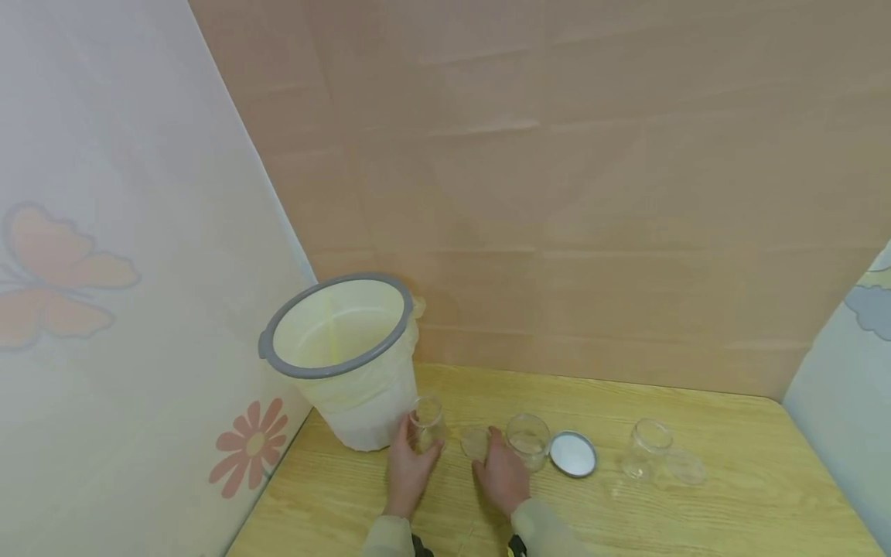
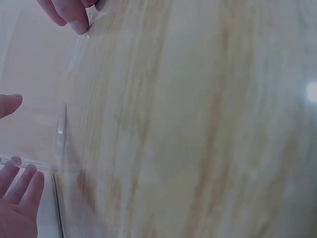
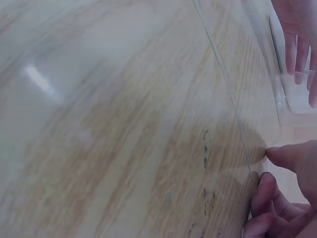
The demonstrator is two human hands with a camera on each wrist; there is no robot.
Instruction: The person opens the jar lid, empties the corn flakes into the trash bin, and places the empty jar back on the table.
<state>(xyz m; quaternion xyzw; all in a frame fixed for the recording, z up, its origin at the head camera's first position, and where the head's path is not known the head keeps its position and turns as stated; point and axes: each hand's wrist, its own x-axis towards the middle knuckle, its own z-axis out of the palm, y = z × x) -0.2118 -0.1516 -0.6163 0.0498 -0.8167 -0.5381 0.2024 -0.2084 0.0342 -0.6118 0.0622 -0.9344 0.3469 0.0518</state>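
Note:
My left hand (image 1: pixel 408 472) holds a clear jar (image 1: pixel 428 422) beside the bin, its thumb and fingers on either side. In the left wrist view the fingers (image 2: pixel 30 191) of that hand lie along the jar's side. My right hand (image 1: pixel 503 473) grips a clear round disc (image 1: pixel 474 443), like a lid, at its right side. Thumb and curled fingers (image 3: pixel 265 191) are close to the wood in the right wrist view; the disc's edge is hard to make out there. Just right of this hand stands another clear jar (image 1: pixel 527 433).
A white bin (image 1: pixel 362 422) with a grey rim and a pale liner stands at the left. A silver-rimmed white lid (image 1: pixel 573 454) lies right of the middle jar. Farther right are a third clear jar (image 1: pixel 642 456) and a clear disc (image 1: pixel 686 467). Walls enclose the wooden table (image 1: pixel 738 495).

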